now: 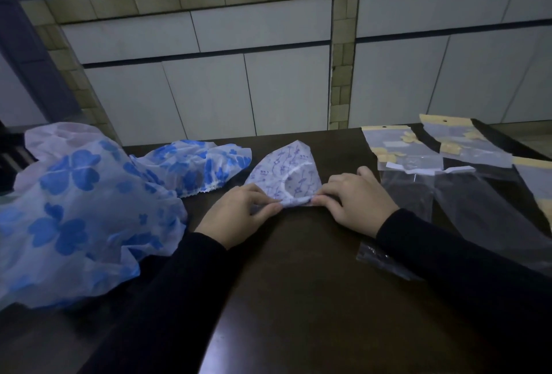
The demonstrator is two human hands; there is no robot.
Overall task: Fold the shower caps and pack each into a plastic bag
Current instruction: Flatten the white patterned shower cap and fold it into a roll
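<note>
Both hands work one cap at bench centre. Left hand (239,215) pinches the near-left corner of the purple-print shower cap (286,175); right hand (357,197) pinches the near-right corner, fingers curled onto the fabric. Hands sit close together, apart only by the narrow near edge of the cap between them.

Cap lies flat on the dark bench (298,284), already reduced to a rough triangle w/ point facing away from us, so we judge folding is partway: at least one fold in, more needed before it fits a bag.

Left of it: small blue-flower cap (197,164), crumpled, unfolded. Further left and nearer us: large blue-flower cap (74,215), also loose, unfolded.

Right side: plastic bags (442,164) w/ yellow header cards, several laid out, overlapping. They look empty as far as we can tell; dim light, not certain. One small clear scrap (382,260) near right sleeve, unclear what it is.

Status est.: no cap visibly bagged. 1 in progress, 2 untouched, all packing left.
</note>
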